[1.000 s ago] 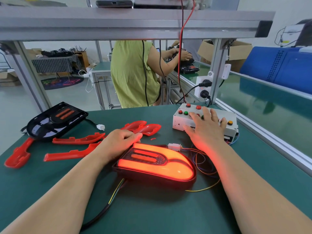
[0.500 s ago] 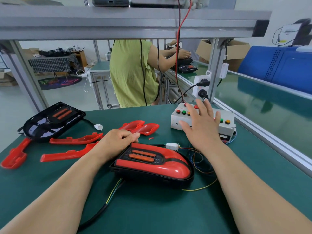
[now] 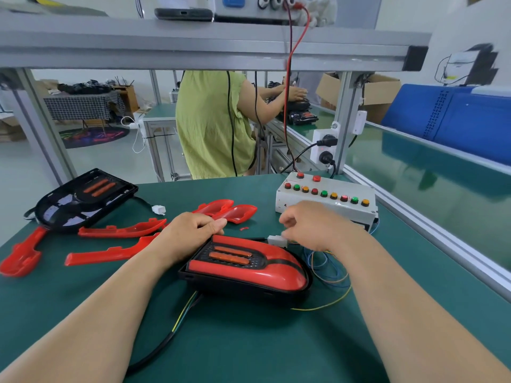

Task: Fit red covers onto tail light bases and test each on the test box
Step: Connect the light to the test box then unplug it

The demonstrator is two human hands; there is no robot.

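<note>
The assembled tail light (image 3: 246, 268), lit 1 second ago, is now dark on the desk (image 3: 249, 341), and the right hand (image 3: 318, 225) has been moved off the test box (image 3: 326, 200) to the white connector (image 3: 277, 240), fingers pinched at it. The left hand (image 3: 190, 233) is kept curled on the light's rear edge. Testing appears finished; unplugging is judged next.

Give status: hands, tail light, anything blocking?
Left hand steadying covered tail light, unlit. Right hand at white connector. Nothing blocking.
</note>
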